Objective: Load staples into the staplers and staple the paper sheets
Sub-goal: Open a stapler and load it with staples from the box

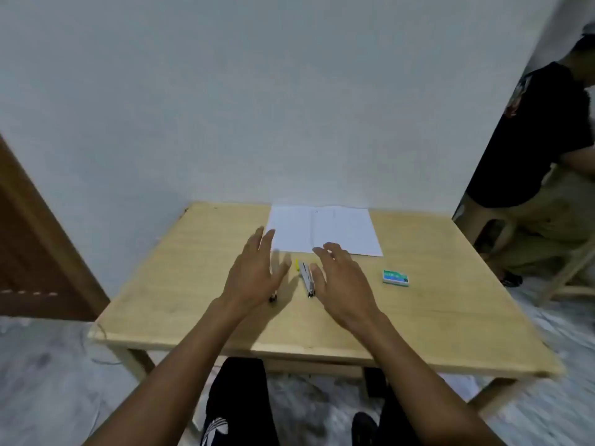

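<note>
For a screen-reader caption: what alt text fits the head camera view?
Two open bare hands, left hand and right hand, hover over a wooden table above a silver stapler. White paper sheets lie beyond, a green staple box to the right.

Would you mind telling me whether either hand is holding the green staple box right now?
No, the green staple box lies alone on the table, apart from the right hand and the left hand.

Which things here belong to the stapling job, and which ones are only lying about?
For the job:
- stapler between the hands
- second stapler, mostly hidden under the left hand
- paper sheets
- green staple box

Not part of it:
- stool beside the table
- door
</note>
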